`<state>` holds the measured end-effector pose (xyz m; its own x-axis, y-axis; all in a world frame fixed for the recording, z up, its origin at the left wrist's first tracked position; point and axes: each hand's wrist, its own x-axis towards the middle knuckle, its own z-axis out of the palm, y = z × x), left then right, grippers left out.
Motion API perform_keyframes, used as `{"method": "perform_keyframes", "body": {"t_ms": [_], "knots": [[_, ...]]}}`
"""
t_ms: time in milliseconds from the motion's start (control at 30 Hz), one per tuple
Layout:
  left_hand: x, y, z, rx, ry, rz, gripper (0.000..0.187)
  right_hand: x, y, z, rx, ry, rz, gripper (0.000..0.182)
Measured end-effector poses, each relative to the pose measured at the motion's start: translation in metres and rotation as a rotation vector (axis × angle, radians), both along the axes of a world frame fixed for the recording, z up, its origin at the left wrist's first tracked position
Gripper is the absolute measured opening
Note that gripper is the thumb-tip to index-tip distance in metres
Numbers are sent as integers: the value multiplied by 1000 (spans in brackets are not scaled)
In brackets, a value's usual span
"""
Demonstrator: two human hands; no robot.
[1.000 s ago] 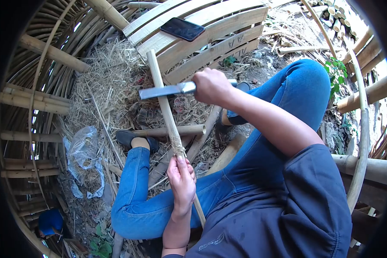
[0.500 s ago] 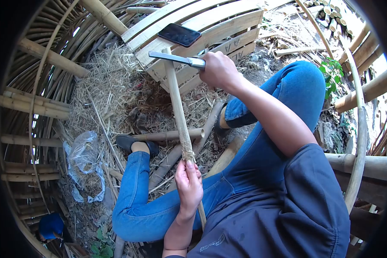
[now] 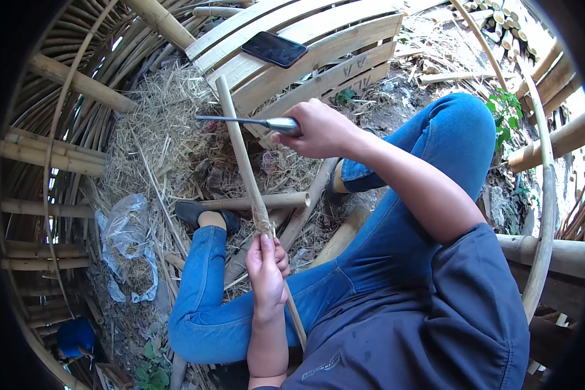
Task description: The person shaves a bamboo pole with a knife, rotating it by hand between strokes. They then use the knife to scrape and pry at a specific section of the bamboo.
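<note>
My left hand [image 3: 266, 270] is closed around a long pale wooden stick [image 3: 242, 156], just below a rough, frayed patch. The stick slants up and away from my lap, its far end near the wooden crate. My right hand [image 3: 322, 130] grips the grey handle of a knife [image 3: 237, 119]. Its long straight blade points left and crosses the upper part of the stick, seen almost edge-on.
A slatted wooden crate [image 3: 318, 81] stands ahead with a black phone [image 3: 274, 49] on top. A bamboo piece [image 3: 260, 202] lies by my feet on straw-covered ground [image 3: 156, 123]. A clear plastic bag [image 3: 129, 227] is at left. Bamboo poles [image 3: 78, 84] frame the sides.
My right hand and the knife have moved down and left along the stick, and the blade has turned edge-on. My left hand and the stick have shifted left.
</note>
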<state>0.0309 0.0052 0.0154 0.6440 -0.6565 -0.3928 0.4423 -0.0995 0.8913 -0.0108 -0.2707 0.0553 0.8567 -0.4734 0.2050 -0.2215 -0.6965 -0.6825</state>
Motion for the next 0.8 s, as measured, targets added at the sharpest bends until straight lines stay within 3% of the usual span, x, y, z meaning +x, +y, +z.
{"method": "perform_keyframes", "body": {"t_ms": [133,167,400,500,600,800], "knots": [[3,0,2,-7,12,15,26,2,5,-11,-111,63,58,33],[3,0,2,-10,10,11,26,0,7,-10,-133,104,54,25],[3,1,0,2,-19,2,30,2,12,-16,-195,130,94,13],[-1,2,-1,-59,129,76,38,5,13,-24,-249,191,87,14],[-10,-1,-3,50,47,103,42,5,15,-28,-236,193,61,16],[-18,-2,-2,37,-101,43,30,3,9,-26,-342,85,-65,10]]}}
